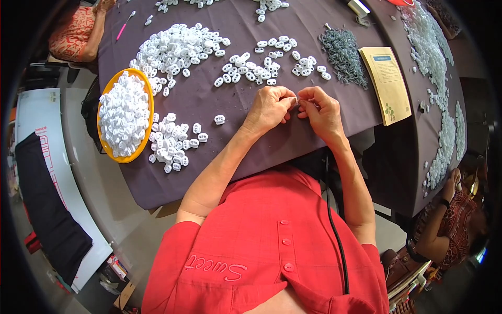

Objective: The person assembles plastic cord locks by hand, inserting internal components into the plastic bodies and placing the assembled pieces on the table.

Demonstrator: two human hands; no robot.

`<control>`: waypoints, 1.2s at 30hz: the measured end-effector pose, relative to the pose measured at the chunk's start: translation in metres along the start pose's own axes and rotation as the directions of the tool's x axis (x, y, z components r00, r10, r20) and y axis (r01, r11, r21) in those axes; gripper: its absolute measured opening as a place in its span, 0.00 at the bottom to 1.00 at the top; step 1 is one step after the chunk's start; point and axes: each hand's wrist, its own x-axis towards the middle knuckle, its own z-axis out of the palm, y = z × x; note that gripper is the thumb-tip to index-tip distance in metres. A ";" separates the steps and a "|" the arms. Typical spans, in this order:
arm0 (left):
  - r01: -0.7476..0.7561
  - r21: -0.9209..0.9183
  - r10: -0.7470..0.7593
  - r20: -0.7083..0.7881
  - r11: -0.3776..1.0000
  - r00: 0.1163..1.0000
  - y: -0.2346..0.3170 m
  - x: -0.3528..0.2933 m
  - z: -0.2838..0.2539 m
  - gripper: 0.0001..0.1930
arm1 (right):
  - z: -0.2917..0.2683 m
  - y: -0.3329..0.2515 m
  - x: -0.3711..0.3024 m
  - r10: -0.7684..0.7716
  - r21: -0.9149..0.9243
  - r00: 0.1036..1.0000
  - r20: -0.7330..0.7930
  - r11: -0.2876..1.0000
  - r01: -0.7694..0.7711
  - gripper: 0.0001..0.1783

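My left hand (269,109) and my right hand (322,111) meet above the dark cloth near the table's front edge. Both are closed in a fingertip pinch, thumbs against forefingers, almost touching. Something tiny and pale shows between the fingertips, too small to name. Just beyond the hands lie several loose white two-holed plastic pieces, like cord locks (251,68). To the right is a heap of small grey spring-like pieces (342,56). One white piece (219,120) lies alone left of my left wrist.
An orange-rimmed tray (151,112) heaped with white pieces stands at the left, with a large white pile (175,49) behind it. A tan notebook (386,83) lies at right. Another table holds translucent pieces (442,125). People sit at far left and right. A black cable (334,225) hangs over my shirt.
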 end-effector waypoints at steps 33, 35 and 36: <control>-0.027 -0.103 0.021 -0.056 0.994 0.998 -0.007 -0.001 0.005 0.06 | 0.004 0.016 -0.004 0.088 0.232 0.993 -0.077 0.970 -0.068 0.10; -0.023 -0.129 0.017 -0.050 0.991 0.999 -0.008 -0.001 0.005 0.06 | 0.003 0.015 -0.002 0.085 0.183 0.995 -0.060 0.980 -0.073 0.08; -0.024 -0.129 0.018 -0.049 0.991 0.999 -0.007 -0.001 0.004 0.06 | 0.003 0.014 -0.002 0.084 0.135 0.996 -0.042 0.988 -0.078 0.06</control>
